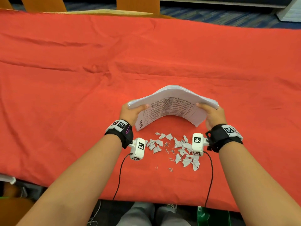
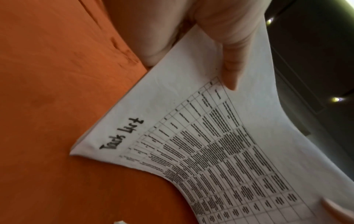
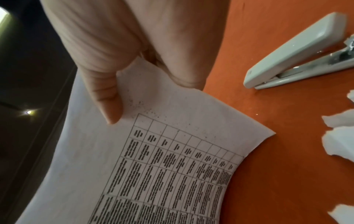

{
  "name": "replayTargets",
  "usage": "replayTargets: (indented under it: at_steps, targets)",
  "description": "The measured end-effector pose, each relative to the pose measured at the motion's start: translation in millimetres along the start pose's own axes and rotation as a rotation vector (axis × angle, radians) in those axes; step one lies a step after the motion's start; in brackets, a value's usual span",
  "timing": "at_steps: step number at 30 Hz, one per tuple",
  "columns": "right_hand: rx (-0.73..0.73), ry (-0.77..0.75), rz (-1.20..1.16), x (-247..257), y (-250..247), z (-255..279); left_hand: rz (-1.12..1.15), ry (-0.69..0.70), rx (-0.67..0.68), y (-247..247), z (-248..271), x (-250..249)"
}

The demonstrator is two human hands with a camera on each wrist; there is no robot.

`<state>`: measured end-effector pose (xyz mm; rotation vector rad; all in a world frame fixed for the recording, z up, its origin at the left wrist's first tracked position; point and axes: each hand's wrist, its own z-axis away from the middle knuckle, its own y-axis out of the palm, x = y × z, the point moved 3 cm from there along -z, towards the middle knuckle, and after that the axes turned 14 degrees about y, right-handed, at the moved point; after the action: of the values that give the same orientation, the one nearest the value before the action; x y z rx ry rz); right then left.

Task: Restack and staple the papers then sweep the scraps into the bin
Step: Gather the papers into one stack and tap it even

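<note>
A thick stack of printed papers [image 1: 171, 105] stands on its lower edge on the red cloth, bowed into an arch. My left hand [image 1: 130, 111] grips its left end, thumb on the front sheet [image 2: 191, 136]. Gripping the right end is my right hand [image 1: 211, 115], its thumb also on the printed sheet [image 3: 172, 166]. Torn paper scraps [image 1: 179, 149] and loose staples [image 1: 169, 168] lie on the cloth just in front of the stack, between my wrists. A pale stapler [image 3: 298, 51] lies on the cloth to the right of my right hand; the head view does not show it.
The red cloth [image 1: 81, 79] covers the whole table, wrinkled and bare beyond the stack. Orange chair backs [image 1: 44, 4] stand at the far edge. A green object [image 1: 211, 216] sits on the floor below the near edge, beside my knees.
</note>
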<state>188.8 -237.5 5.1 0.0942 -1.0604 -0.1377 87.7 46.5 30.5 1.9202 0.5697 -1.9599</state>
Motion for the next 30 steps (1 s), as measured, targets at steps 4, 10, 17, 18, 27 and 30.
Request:
replayTargets:
  at_steps: [4, 10, 17, 18, 27, 30]
  targets:
    - [0.038, 0.007, -0.002, 4.6, -14.9, 1.1, -0.039, 0.012, 0.019, -12.9, -8.5, 2.8]
    - [0.068, -0.011, 0.072, 2.8, 4.4, 4.6, -0.020, -0.019, 0.025, 0.5, -1.7, 2.3]
    - [0.061, 0.004, 0.079, -0.4, -13.3, 8.8, -0.075, -0.018, 0.036, -16.0, -6.3, 9.6]
    - [0.063, 0.018, 0.085, -5.4, -13.5, 9.2, -0.077, -0.025, 0.052, -14.8, -3.4, 12.3]
    - [0.039, 0.040, 0.112, -13.0, -13.4, 6.5, -0.048, -0.059, 0.008, -13.6, 0.8, 17.4]
    - [0.013, 0.081, 0.153, -21.7, -17.4, 3.1, -0.064, -0.088, 0.023, -14.0, 5.1, 27.7]
